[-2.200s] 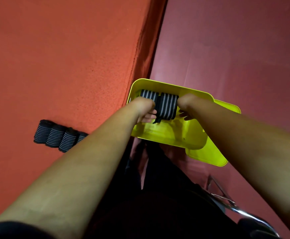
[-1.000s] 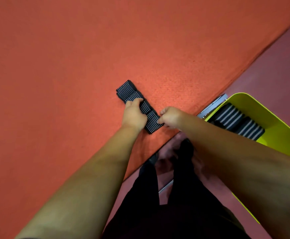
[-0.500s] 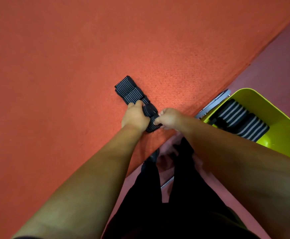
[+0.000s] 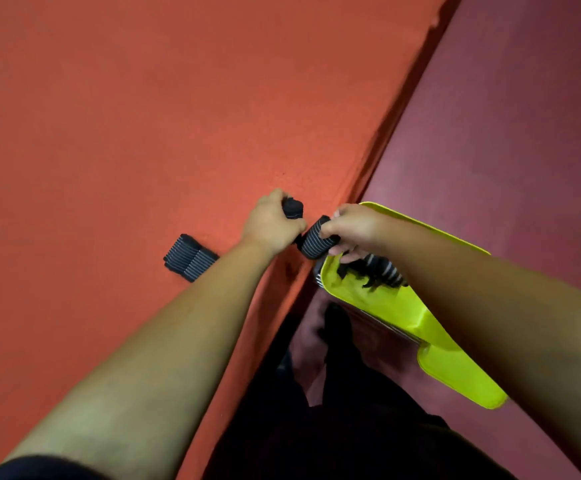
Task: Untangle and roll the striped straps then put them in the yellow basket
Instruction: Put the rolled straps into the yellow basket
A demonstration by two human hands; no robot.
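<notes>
Two spare rolls (image 4: 190,258) lie on the table (image 4: 109,133), well left of its edge. Left hand (image 4: 271,225) fisted round left roll (image 4: 292,207). Right hand (image 4: 355,230) curled round right roll (image 4: 316,240), at the basket (image 4: 403,306) rim. Stored rolls (image 4: 382,268) inside. Step, likely: carrying rolls over. Next: lower both in, let go.

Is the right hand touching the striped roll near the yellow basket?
Touching. The head view shows the right hand with fingers curled round the striped roll; the left hand grips a second roll.
</notes>
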